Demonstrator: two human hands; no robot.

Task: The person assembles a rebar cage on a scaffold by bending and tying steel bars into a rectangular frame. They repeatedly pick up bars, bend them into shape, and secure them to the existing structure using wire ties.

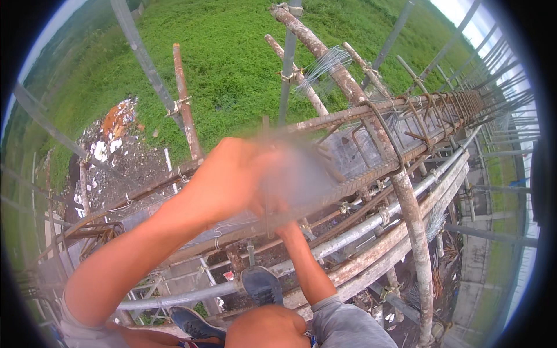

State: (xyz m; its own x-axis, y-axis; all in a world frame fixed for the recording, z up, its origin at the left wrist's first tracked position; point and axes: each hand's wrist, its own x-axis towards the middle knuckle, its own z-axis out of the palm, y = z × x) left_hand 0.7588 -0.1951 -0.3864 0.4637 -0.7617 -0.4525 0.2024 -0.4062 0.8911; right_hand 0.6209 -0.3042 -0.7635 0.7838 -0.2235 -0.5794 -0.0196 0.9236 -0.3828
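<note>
My left hand (231, 171) reaches over a long cage of rusty reinforcing bars (360, 181), its back toward me and its fingers lost in a grey smear. Lower and partly behind it, my right hand (275, 210) comes up from below at the near side of the cage; its fingers are blurred too. Between the hands stands a thin upright rusty stirrup (267, 223), which they touch or nearly touch. Whatever either hand holds is hidden by the blur.
A spotted pole (413, 229) crosses the cage on my right. Thin tie wires (326, 68) hang over another pole (342, 78) ahead. My shoe (262, 284) is beside a curved grey pipe (342, 242) and planks (400, 240). Grass (226, 64) and rubble (110, 145) lie far below.
</note>
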